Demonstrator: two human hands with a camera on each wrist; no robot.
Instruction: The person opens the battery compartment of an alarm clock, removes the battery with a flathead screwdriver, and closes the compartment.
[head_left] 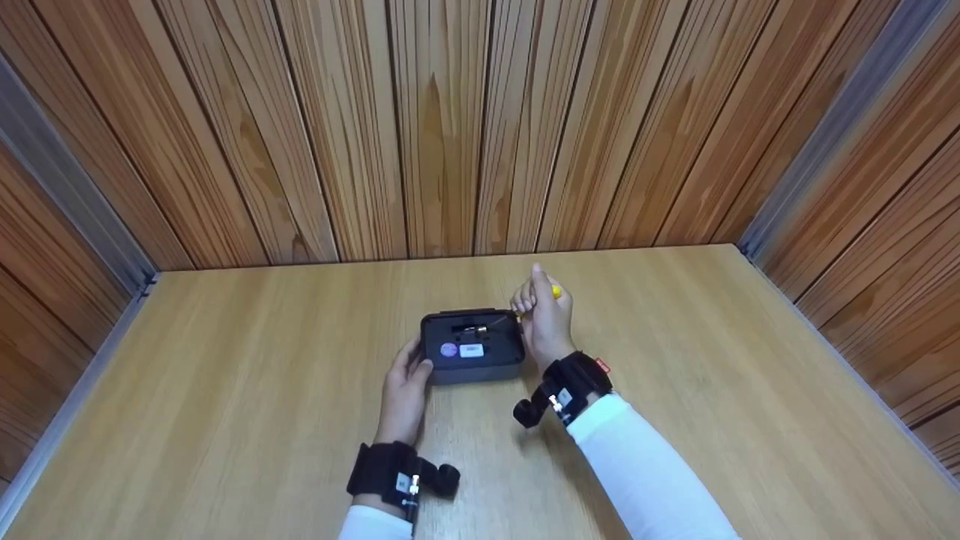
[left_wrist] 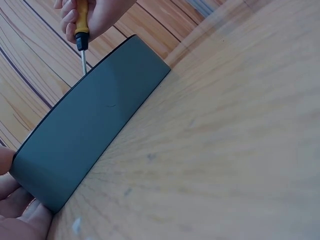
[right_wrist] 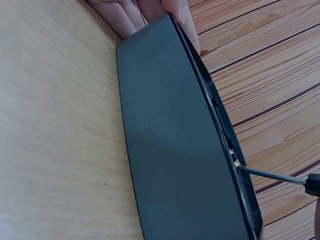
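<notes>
A dark grey rectangular box-shaped device (head_left: 491, 361) rests on the table, its black recessed face with a purple round sticker and a white label turned up. My left hand (head_left: 406, 386) holds its left end, thumb at the near edge and fingers along the side. In my right hand (head_left: 547, 321) I grip a screwdriver (left_wrist: 82, 22) by its yellow and black handle. Its metal shaft (right_wrist: 275, 175) slants down over the device's right rim, and the tip reaches small metal parts in the recess (head_left: 471, 328) near the middle of that face.
The device stands on a light wooden table (head_left: 262, 390). A wood-plank wall (head_left: 442, 135) rises behind the table's far edge, and side panels flank it with grey metal strips (head_left: 810, 135). Each wrist wears a black strap (head_left: 382, 471) with a small camera.
</notes>
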